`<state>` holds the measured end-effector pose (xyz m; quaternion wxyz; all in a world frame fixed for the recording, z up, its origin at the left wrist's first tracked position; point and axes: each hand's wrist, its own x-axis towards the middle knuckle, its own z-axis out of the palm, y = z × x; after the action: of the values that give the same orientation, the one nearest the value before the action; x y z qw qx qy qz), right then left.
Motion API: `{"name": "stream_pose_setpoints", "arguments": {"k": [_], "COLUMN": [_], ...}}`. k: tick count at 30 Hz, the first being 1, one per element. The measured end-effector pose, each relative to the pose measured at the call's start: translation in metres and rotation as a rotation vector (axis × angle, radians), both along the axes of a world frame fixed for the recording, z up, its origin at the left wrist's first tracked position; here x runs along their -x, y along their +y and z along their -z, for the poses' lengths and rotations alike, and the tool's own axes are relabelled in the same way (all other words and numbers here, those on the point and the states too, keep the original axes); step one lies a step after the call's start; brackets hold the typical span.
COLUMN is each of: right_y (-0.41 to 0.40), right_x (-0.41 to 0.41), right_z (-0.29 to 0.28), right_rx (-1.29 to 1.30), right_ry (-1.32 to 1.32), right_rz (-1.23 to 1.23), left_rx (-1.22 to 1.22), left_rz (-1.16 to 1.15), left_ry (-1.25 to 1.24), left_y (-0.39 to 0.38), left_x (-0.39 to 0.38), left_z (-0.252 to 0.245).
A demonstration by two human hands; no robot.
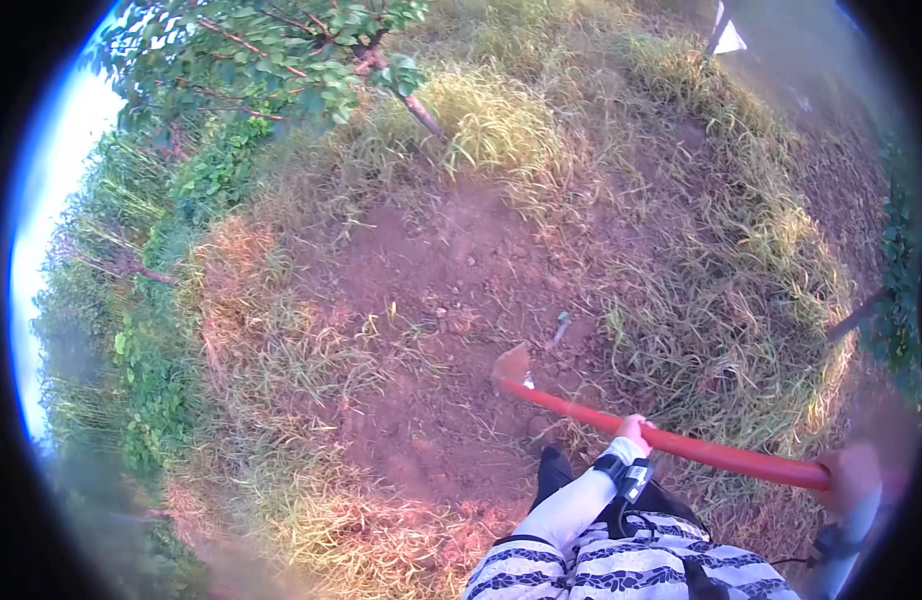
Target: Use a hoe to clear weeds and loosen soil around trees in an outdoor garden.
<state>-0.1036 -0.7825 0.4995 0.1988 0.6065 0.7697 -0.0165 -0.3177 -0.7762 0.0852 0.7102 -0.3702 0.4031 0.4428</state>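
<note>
A hoe with a long red handle (pixel 716 451) reaches from the lower right towards the middle of the view. Its metal blade (pixel 512 365), coated with soil, is over or on the brown dirt; whether it touches is hard to tell. My left hand (pixel 634 433) grips the handle partway along, with a dark band and a device at the wrist. My right hand (pixel 851 476), blurred near the right rim, is closed around the handle farther back. A small pale object (pixel 561 328) lies on the soil beyond the blade.
Bare soil (pixel 446 247) is ringed by cut and standing grass (pixel 686 330). A young tree trunk (pixel 423 116) with leafy branches rises at the top. Dense green plants (pixel 153 390) line the left side. A dark shoe (pixel 553 461) shows below the hoe.
</note>
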Motion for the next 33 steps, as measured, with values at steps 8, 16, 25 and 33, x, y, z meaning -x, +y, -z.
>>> {"name": "stream_pose_setpoints", "arguments": {"k": [8,16,25,33], "right_y": [0.068,0.048,0.091,0.154], "right_x": [0.215,0.451,0.567,0.693], "right_z": [0.066,0.078,0.041,0.048], "right_rx": [0.176,0.018,-0.059,0.203], "right_ry": [0.066,0.078,0.018,0.017], "right_rz": [-0.490,-1.111,-1.333,-1.194], "left_rx": [0.057,-0.065,-0.129,0.024], "left_rz": [-0.247,-0.671,-0.759,-0.939], "left_ry": [0.302,0.180,0.189,-0.097], "left_y": [-0.010,-0.060,-0.035,-0.039], "left_x": [0.261,0.414,0.493,0.604], "left_z": [-0.021,-0.016,-0.038,0.096]}}
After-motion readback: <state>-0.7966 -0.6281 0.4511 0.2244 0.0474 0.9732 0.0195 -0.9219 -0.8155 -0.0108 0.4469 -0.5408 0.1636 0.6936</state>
